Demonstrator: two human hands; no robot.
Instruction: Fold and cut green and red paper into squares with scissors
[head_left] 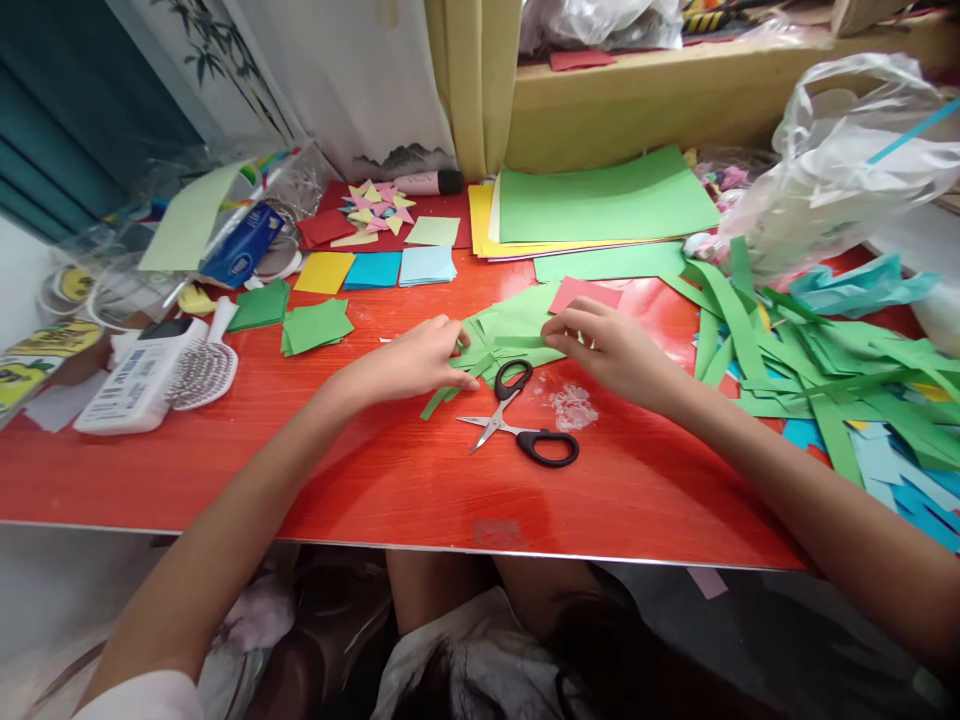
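Note:
My left hand [420, 360] rests on the red table [337, 480], its fingers curled and pinching the left edge of a pile of folded green paper pieces [510, 330]. My right hand [611, 345] presses and pinches the same green pile from the right, fingers bent. Black-handled scissors [521, 420] lie slightly open on the table just in front of both hands. A pink paper square [585, 292] lies behind my right hand.
Green and blue paper strips [810, 370] pile up at the right beside a plastic bag [840, 160]. Large green and yellow sheets [600, 210] lie at the back. Coloured squares [375, 270], green stacks [315, 325], a hairbrush [202, 365] and a calculator [139, 385] sit left.

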